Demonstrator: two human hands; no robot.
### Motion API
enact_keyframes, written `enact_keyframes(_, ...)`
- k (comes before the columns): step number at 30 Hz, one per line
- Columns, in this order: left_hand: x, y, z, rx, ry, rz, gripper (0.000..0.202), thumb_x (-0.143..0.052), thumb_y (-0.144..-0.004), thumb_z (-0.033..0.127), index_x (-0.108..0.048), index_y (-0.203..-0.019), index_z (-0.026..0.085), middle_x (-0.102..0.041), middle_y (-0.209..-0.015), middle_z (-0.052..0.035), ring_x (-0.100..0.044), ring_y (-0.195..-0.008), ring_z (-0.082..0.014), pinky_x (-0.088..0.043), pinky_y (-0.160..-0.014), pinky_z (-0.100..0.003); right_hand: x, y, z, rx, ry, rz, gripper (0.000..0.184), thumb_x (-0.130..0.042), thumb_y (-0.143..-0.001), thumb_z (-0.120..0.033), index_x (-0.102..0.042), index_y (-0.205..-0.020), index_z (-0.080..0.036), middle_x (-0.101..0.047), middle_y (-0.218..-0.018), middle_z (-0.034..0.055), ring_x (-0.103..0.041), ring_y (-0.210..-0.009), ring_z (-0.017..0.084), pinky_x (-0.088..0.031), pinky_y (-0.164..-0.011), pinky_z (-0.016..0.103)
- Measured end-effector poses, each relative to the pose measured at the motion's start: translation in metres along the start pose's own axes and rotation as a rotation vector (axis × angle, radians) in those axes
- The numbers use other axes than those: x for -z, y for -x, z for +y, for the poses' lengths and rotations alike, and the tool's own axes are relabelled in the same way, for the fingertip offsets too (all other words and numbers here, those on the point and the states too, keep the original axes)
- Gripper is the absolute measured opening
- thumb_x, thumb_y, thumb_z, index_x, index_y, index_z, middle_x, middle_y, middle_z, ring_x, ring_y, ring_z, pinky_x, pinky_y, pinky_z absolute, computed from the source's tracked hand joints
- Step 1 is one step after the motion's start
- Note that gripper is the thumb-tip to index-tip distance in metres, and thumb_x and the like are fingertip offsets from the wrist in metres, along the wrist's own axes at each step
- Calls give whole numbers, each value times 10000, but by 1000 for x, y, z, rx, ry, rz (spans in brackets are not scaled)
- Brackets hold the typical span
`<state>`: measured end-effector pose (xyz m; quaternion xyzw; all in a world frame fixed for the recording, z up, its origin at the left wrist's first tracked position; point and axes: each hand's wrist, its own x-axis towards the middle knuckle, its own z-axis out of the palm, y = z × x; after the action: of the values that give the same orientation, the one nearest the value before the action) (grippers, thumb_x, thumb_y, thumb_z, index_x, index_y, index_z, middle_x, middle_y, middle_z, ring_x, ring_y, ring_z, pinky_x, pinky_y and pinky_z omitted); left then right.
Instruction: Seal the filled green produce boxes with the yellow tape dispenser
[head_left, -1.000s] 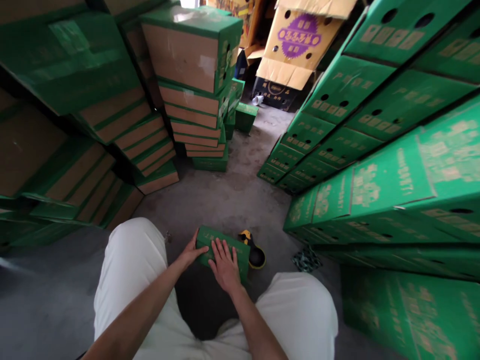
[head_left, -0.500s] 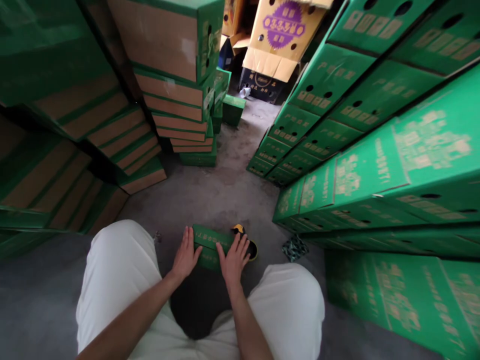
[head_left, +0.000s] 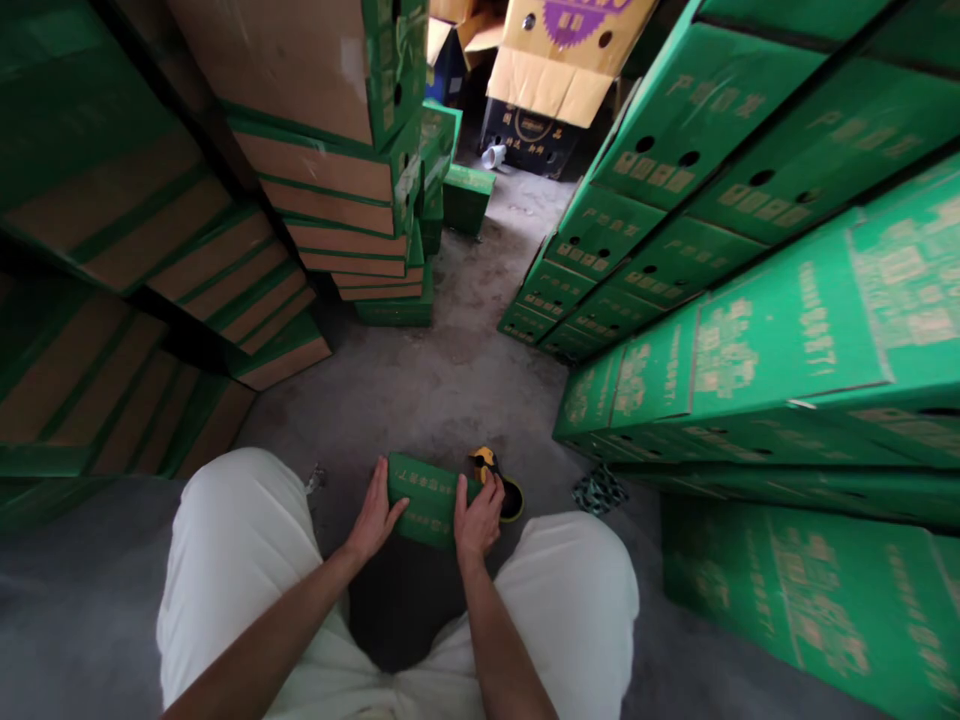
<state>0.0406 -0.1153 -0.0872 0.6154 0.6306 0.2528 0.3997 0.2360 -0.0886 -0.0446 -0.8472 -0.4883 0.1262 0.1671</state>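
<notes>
A small green carton (head_left: 426, 497) with pale print sits on the concrete floor between my knees. My left hand (head_left: 377, 516) presses against its left end, fingers stretched along the side. My right hand (head_left: 478, 518) grips its right end, fingers curled over the edge. Both hands hold the carton from opposite ends. Just behind the right hand lies a yellow and black tape dispenser (head_left: 501, 484), partly hidden by my fingers.
Tall stacks of green and brown cartons (head_left: 315, 160) rise on the left, and leaning stacks of green cartons (head_left: 750, 300) on the right. A narrow strip of concrete floor (head_left: 457, 370) runs ahead to a yellow box with purple print (head_left: 562, 50). My white-trousered knees (head_left: 240, 540) flank the carton.
My right hand slid from the top of the small carton to its right end and curled over it. The left hand stays at the left end. The view tipped slightly.
</notes>
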Motion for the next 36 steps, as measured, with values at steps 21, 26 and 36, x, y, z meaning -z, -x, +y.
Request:
enact_keyframes(21,11,10,12,-13,-153,73,772,-457,-941,482,-104,-1559,181,-75,-1622,-128,-81,-1486,-285,-157,-1192,-483,-1,-22,23,-349,-396,-157,837,-345,-823,-766,-597,-1239,-85,-629,-1233,223,-591,-1136,326,-466,-874,364)
enact_keyframes(26,8,7,14,15,65,148,745,-536,-914,457,-216,-1541,216,-98,-1622,-81,-100,-1484,-256,-157,-1202,-456,1,-10,10,-212,-69,-151,737,-439,-847,-714,-546,-1243,-102,-653,-1130,231,-618,-1061,353,-460,-819,398)
enact_keyframes(36,8,-13,17,305,646,270,596,-695,-813,398,-544,-1359,211,-569,-1361,-69,-525,-1280,-275,-346,-1129,-500,-5,-49,43,-223,-82,-212,734,-203,-951,-621,-671,-1088,-72,-707,-976,218,-668,-952,302,-479,-759,350)
